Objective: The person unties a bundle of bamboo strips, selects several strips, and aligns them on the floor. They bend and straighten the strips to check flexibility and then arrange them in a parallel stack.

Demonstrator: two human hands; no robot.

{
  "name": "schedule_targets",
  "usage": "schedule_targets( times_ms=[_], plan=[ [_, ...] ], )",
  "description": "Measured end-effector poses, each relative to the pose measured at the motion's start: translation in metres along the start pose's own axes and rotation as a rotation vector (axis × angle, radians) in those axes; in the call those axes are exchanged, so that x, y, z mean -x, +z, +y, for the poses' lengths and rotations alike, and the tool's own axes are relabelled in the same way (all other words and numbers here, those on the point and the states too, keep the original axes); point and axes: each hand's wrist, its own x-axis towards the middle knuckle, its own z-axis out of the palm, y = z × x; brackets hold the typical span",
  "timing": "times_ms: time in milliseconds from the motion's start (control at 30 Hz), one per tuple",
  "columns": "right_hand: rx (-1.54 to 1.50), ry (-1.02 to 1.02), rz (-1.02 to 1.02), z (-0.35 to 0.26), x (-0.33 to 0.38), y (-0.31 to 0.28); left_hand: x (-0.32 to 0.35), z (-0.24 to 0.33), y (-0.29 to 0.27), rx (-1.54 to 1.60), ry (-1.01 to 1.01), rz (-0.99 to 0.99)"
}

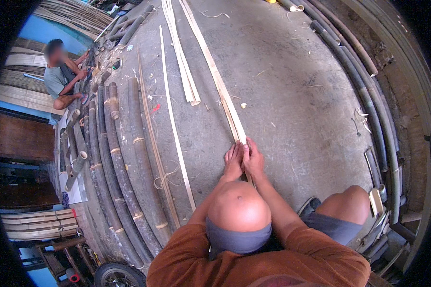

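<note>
Long pale bamboo strips [216,79] run away from me across the concrete floor, their near ends at my hands. My left hand [233,160] is closed round the near end from the left, fingers curled. Pressed close beside it, my right hand [254,157] grips the same strips, thumb along the top. A short length shows below the hands, by my knee. Left of these lie a separate bunch of pale strips [181,60] and one thin single strip [173,119], neither touched by my hands.
Thick dark bamboo poles [141,148] lie lengthwise on the left, with more poles [364,91] along the right wall. A co-worker [60,79] squats at the far left. A wheel [119,276] stands at lower left. Small shavings dot the concrete floor [292,100].
</note>
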Motion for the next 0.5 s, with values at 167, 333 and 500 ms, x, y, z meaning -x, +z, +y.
schedule_targets(
  times_ms=[167, 333, 500],
  plan=[
    [0.027, -0.107, 0.029, 0.017, 0.01, 0.01, -0.003, -0.009, 0.005, 0.2, -0.101, 0.324],
    [0.072, 0.066, -0.088, 0.022, 0.021, 0.014, -0.001, -0.007, -0.004, 0.273, -0.299, 0.383],
    [0.083, 0.083, -0.062, 0.02, 0.022, 0.018, -0.002, -0.007, -0.008, 0.288, -0.358, 0.372]
  ],
)
